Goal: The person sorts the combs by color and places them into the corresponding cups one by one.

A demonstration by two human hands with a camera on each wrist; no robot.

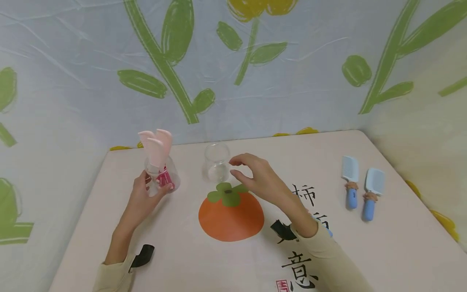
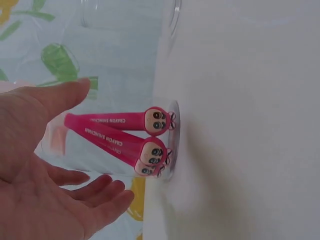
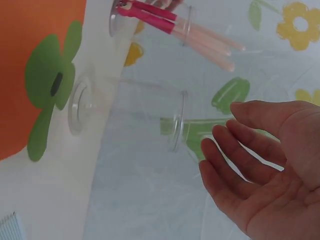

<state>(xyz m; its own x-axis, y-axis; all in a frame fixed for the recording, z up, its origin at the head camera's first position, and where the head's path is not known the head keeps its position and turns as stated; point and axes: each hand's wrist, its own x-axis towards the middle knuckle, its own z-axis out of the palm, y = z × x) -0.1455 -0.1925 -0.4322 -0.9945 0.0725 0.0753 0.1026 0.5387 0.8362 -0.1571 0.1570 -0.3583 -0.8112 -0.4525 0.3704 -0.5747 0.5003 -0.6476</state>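
Around the lower side of a clear jar (image 1: 174, 174) rests my left hand (image 1: 144, 198), its thumb in front and fingers at the left side. In the left wrist view those fingers (image 2: 107, 200) look loosely spread beside the jar; whether they press it is unclear. Pink combs (image 1: 157, 150) with magenta, cartoon-headed handles (image 2: 120, 122) stand in it, teeth ends up. A second clear jar (image 1: 217, 162), with nothing visible inside, stands upright to the right. My right hand (image 1: 259, 176) hovers beside its right side, fingers loosely bent and apart from it, holding nothing.
A light-blue comb (image 1: 350, 182) and a light-blue hairbrush or comb (image 1: 370, 194) lie at the right. Something blue (image 1: 326, 227) is partly hidden under my right forearm. The tabletop (image 1: 182, 259) bears an orange persimmon print (image 1: 231, 223); a patterned curtain (image 1: 277, 93) hangs behind.
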